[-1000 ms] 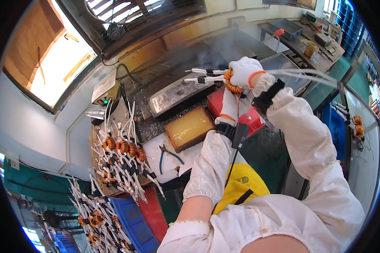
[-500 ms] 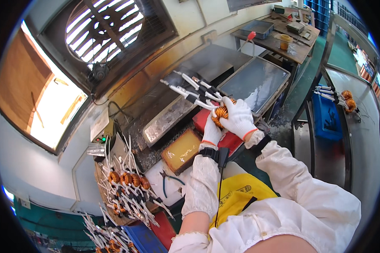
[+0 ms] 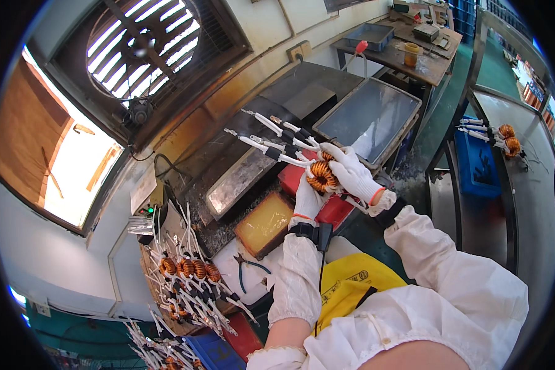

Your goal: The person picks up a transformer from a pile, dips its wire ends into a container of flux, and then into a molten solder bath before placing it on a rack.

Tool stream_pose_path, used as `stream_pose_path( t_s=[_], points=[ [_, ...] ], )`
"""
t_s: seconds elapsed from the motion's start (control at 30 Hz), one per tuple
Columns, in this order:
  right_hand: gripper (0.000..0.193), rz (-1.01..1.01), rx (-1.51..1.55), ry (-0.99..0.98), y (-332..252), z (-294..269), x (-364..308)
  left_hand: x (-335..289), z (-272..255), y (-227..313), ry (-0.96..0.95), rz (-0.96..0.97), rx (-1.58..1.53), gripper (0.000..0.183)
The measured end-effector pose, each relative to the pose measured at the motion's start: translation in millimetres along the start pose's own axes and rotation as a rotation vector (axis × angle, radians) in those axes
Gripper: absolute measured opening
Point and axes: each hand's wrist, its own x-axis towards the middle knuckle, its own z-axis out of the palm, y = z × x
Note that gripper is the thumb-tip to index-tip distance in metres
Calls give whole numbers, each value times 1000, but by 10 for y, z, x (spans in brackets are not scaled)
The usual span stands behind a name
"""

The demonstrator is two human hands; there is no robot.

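Both my gloved hands hold copper-wound toroidal coils (image 3: 321, 177) in front of me, above a red container (image 3: 334, 211). My left hand (image 3: 308, 198) grips the nearer coil from below and the left. From the right, my right hand (image 3: 355, 171) closes over a second coil, which is partly hidden behind its fingers. White-sleeved leads (image 3: 271, 150) with black bands and metal terminals reach from the coils to the upper left, over a dark bench. Below them lie a metal-topped trough (image 3: 240, 188) and a rectangular tub of yellow, glossy material (image 3: 265, 223).
Pliers (image 3: 248, 271) lie on a white surface at the left, beside a pile of similar coils (image 3: 188, 271). A grey-topped tray (image 3: 370, 117) is beyond my hands. To the right, coils (image 3: 510, 140) rest on a metal shelf beside a blue bin (image 3: 478, 166). A fan (image 3: 143, 46) sits in the wall.
The nearer coil has turned, so its ring face and centre now show. My right hand has shifted slightly right and down, and the leads' ends are farther left. The view has moved a little.
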Motion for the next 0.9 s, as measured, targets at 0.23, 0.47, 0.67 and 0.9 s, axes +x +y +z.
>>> stream_pose_path(
  t_s=[0.23,0.47,0.67,0.9],
  points=[
    [48,-86,38,-12,208,-60,71,-48,104,-2,54,-31,3,46],
    [53,-259,62,94,490,-42,154,-104,141,1,114,-10,9,42],
    [37,21,342,271,557,-184,394,-84,10,-22,80,3,-42,42],
    [41,124,819,336,976,-1045,487,-21,-161,-24,167,2,26,49]
  ],
)
